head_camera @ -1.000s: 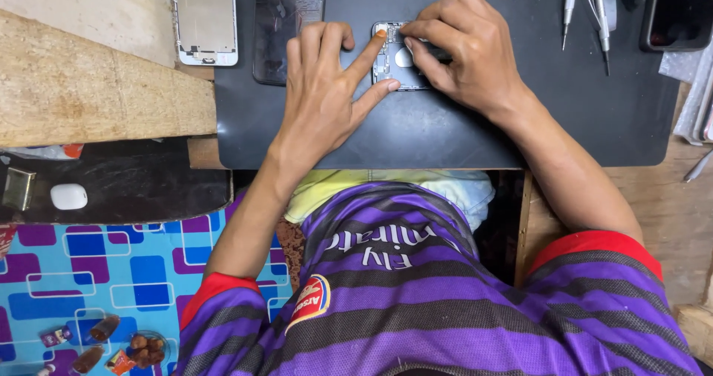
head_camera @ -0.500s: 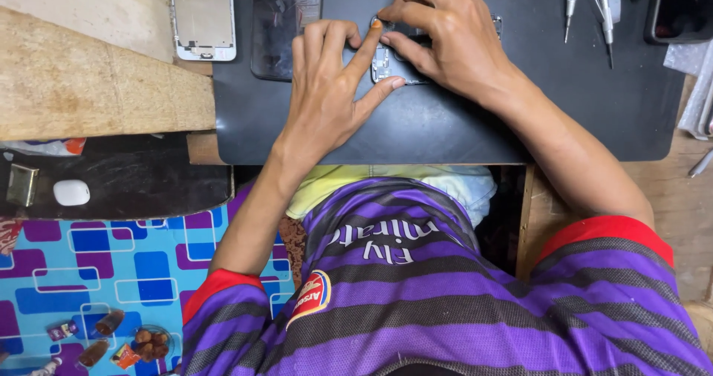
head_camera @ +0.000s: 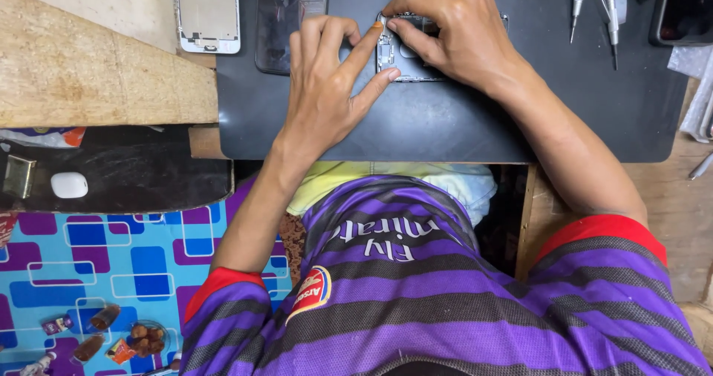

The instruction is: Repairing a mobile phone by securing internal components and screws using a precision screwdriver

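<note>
Lying on the dark work mat (head_camera: 445, 135) toward 12 o'clock, one opened phone body (head_camera: 405, 53) is being pinned down by two hands. The left hand (head_camera: 327, 94) is being held fairly wide, fingers spread, with index and thumb tips pressed against the body's 9 o'clock edge. The right hand (head_camera: 453, 31) is being kept narrow and curled over the body from 1 o'clock, covering most of it; whether anything small is being pinched under it cannot be told.

Count, besides the body: one white phone frame (head_camera: 208, 12) at 10 o'clock on the wooden bench (head_camera: 89, 79); one dark glass panel (head_camera: 286, 20) being overlapped by the mat's 10 o'clock corner; about three slim metal tools (head_camera: 605, 8) grouped at 1 o'clock; one dark phone (head_camera: 683, 8) being cut off by the 2 o'clock frame edge; one small white case (head_camera: 68, 185) at 9 o'clock on a black shelf (head_camera: 126, 172).

Open mat is being left bare at 6 o'clock and 3 o'clock of the hands. The mat's near edge is being overhung above the lap; patterned blue flooring (head_camera: 96, 265) is showing at 8 o'clock.
</note>
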